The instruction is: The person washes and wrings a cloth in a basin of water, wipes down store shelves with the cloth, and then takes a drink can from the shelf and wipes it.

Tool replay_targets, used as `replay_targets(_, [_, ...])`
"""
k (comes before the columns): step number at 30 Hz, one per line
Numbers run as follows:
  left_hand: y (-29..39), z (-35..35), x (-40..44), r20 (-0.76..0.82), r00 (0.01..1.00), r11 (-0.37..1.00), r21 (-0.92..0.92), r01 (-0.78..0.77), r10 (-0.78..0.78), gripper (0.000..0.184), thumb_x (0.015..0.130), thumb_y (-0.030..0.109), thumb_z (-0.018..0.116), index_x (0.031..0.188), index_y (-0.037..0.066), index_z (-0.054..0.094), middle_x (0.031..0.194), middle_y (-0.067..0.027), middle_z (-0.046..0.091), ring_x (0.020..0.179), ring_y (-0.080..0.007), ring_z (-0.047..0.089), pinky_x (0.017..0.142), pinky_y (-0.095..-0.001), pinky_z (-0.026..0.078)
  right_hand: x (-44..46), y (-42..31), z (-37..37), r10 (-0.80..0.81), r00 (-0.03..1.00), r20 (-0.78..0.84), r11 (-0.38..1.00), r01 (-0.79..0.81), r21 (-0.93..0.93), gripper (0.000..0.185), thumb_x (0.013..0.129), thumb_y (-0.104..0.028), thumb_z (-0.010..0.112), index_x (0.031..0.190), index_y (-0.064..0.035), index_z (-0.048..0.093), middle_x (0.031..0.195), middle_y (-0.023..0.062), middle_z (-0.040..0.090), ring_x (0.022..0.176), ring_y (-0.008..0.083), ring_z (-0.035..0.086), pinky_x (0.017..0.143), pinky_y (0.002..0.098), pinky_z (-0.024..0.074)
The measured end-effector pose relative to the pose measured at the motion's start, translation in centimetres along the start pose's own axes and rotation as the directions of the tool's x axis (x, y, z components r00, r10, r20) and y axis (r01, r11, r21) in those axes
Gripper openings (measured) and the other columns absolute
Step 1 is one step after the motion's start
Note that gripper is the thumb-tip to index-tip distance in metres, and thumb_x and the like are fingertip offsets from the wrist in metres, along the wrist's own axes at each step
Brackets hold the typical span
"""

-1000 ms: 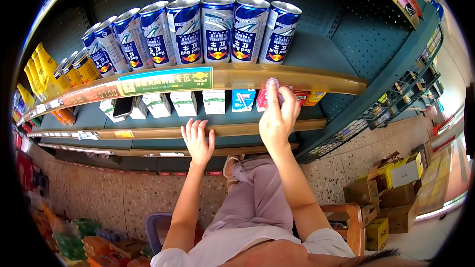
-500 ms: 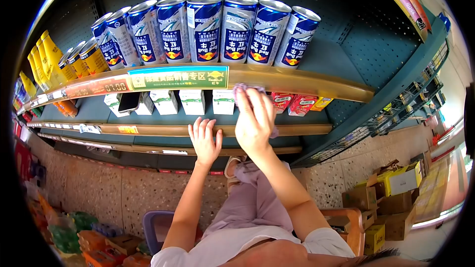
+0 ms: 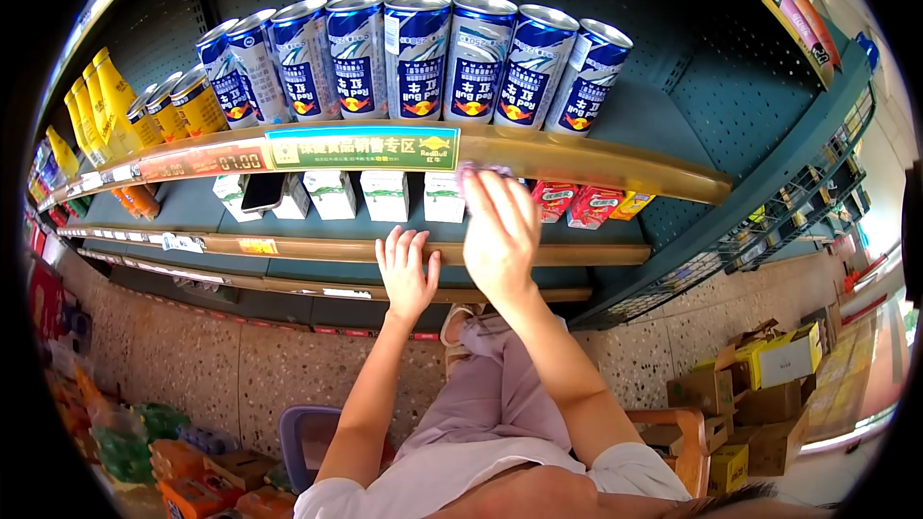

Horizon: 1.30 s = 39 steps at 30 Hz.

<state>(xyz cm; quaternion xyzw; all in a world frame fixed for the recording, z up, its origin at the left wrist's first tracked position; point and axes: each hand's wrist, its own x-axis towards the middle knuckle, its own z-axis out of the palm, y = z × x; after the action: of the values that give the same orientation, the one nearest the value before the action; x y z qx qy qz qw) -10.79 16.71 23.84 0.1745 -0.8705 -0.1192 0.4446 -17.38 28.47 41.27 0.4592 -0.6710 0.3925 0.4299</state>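
My right hand (image 3: 502,240) is closed on a pinkish-purple cloth (image 3: 469,171), mostly hidden under the fingers. It presses the cloth to the brown front strip (image 3: 606,167) of the upper shelf, just right of a green Red Bull label (image 3: 365,148). Lower down, my left hand (image 3: 408,274) rests with its fingers stretched over the brown edge (image 3: 567,255) of the shelf beneath, holding nothing. Above the strip stands a row of blue and silver Red Bull cans (image 3: 419,62).
White-green cartons (image 3: 388,196), a black phone (image 3: 262,194) and red cartons (image 3: 593,207) are on the lower shelf. Yellow cans (image 3: 199,104) and yellow bottles (image 3: 115,101) stand at left. Cardboard boxes (image 3: 700,392) are on the floor at right, and a wooden chair (image 3: 687,432) is under me.
The shelf and its goods sit slightly further right in view. My right hand still holds the cloth at the strip, with less cloth showing; my left hand stays on the lower edge.
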Motion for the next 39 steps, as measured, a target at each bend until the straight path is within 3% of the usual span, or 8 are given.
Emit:
replay_targets(6, [0.0, 0.0, 0.0, -0.026, 1.000, 1.000, 0.009, 0.001, -0.001, 0.038, 0.085, 0.023, 0.066, 0.120, 0.010, 0.058, 0.121, -0.0098, 0.054, 0.127, -0.0325, 0.043, 0.110, -0.0572, 0.025, -0.3, 2.8, -3.9, 0.051, 0.999, -0.017, 0.987, -0.053, -0.154, 0.040, 0.077, 0.003, 0.054, 0.114, 0.0023, 0.067, 0.114, 0.0154, 0.065, 0.105, 0.0335, 0.057, 0.096, 0.0425, 0.0426])
replay_targets(9, [-0.1, 0.3, 0.0, -0.039, 0.999, 1.000, -0.004, 0.003, -0.003, 0.039, 0.084, 0.024, 0.066, 0.120, 0.010, 0.058, 0.121, -0.0095, 0.054, 0.127, -0.0323, 0.043, 0.110, -0.0573, 0.026, 1.4, 3.6, -5.5, -0.023, 0.998, -0.057, 0.965, 0.007, -0.263, 0.037, 0.079, 0.000, 0.059, 0.115, -0.0036, 0.068, 0.111, 0.0090, 0.066, 0.100, 0.0292, 0.057, 0.092, 0.0402, 0.0426])
replay_targets(15, [-0.2, 0.4, -0.1, -0.045, 0.999, 1.000, -0.016, 0.011, -0.011, 0.038, 0.084, 0.024, 0.066, 0.119, 0.010, 0.059, 0.121, -0.0089, 0.055, 0.127, -0.0322, 0.044, 0.109, -0.0572, 0.026, 3.8, 4.2, -5.6, -0.068, 0.980, 0.187, 0.904, 0.140, -0.403, 0.047, 0.077, -0.003, 0.060, 0.123, -0.0095, 0.064, 0.114, 0.0069, 0.057, 0.107, 0.0283, 0.053, 0.087, 0.0427, 0.0407])
replay_targets(26, [-0.3, 0.7, -0.1, -0.074, 0.997, 0.999, -0.034, 0.019, -0.022, 0.037, 0.083, 0.024, 0.067, 0.118, 0.011, 0.061, 0.120, -0.0086, 0.057, 0.126, -0.0319, 0.046, 0.108, -0.0564, 0.027, 6.4, 1.4, -3.2, -0.287, 0.882, 0.373, 0.812, 0.431, -0.394, 0.039, 0.080, -0.015, 0.059, 0.118, -0.0097, 0.065, 0.112, 0.0013, 0.060, 0.104, 0.0215, 0.055, 0.085, 0.0371, 0.0387])
replay_targets(28, [-0.2, 0.7, -0.1, -0.074, 0.997, 0.999, -0.030, 0.021, -0.023, 0.037, 0.083, 0.025, 0.067, 0.118, 0.011, 0.061, 0.120, -0.0085, 0.057, 0.126, -0.0319, 0.046, 0.108, -0.0563, 0.027, 6.7, 0.9, -2.2, -0.328, 0.874, 0.359, 0.801, 0.459, -0.384, 0.037, 0.080, -0.019, 0.058, 0.115, -0.0088, 0.066, 0.109, 0.0012, 0.059, 0.103, 0.0208, 0.055, 0.082, 0.0369, 0.0386])
replay_targets(30, [-0.3, 0.8, -0.1, -0.073, 0.997, 0.999, -0.029, 0.023, -0.025, 0.037, 0.083, 0.025, 0.067, 0.118, 0.011, 0.061, 0.120, -0.0083, 0.056, 0.126, -0.0318, 0.046, 0.108, -0.0562, 0.027, 6.9, 0.2, -2.1, -0.258, 0.877, 0.405, 0.861, 0.399, -0.315, 0.046, 0.077, -0.009, 0.061, 0.123, -0.0086, 0.064, 0.114, 0.0046, 0.059, 0.109, 0.0264, 0.053, 0.088, 0.0401, 0.0367])
replay_targets(39, [0.0, 0.7, -0.1, -0.063, 0.998, 1.000, -0.013, 0.020, -0.021, 0.038, 0.084, 0.024, 0.066, 0.118, 0.010, 0.060, 0.121, -0.0089, 0.056, 0.127, -0.0318, 0.044, 0.109, -0.0567, 0.026, 7.9, -1.6, 0.5, -0.377, 0.836, 0.399, 0.802, 0.510, -0.312, 0.039, 0.079, -0.020, 0.057, 0.115, -0.0065, 0.065, 0.110, 0.0023, 0.059, 0.105, 0.0205, 0.054, 0.084, 0.0370, 0.0407])
